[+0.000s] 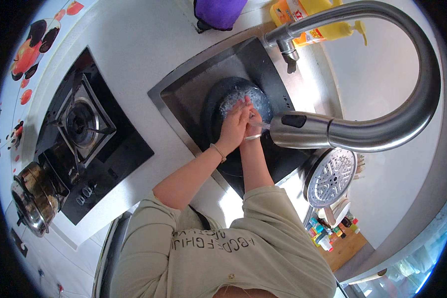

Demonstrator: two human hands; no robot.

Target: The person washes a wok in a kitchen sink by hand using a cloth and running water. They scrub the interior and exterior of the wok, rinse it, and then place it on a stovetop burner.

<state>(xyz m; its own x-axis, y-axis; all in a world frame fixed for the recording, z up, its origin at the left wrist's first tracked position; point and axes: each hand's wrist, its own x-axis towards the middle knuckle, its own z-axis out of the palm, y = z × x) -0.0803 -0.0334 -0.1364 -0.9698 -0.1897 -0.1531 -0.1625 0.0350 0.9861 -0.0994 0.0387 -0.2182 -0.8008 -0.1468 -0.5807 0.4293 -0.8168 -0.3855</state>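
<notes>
Over a dark round basin in the sink, both of my hands are pressed together with fingers extended. My left hand lies partly across my right hand, so part of the right palm is hidden. No object shows in either hand. A thin stream runs from the steel faucet head onto the hands, and bubbly water stirs in the basin beyond the fingers. A beige bracelet circles my left wrist; a silver bangle is on my right.
Left of the sink is a black gas stove with a metal pot at its near end. A yellow pump bottle and a purple item stand behind the sink. A perforated metal disc and small bottles are at right.
</notes>
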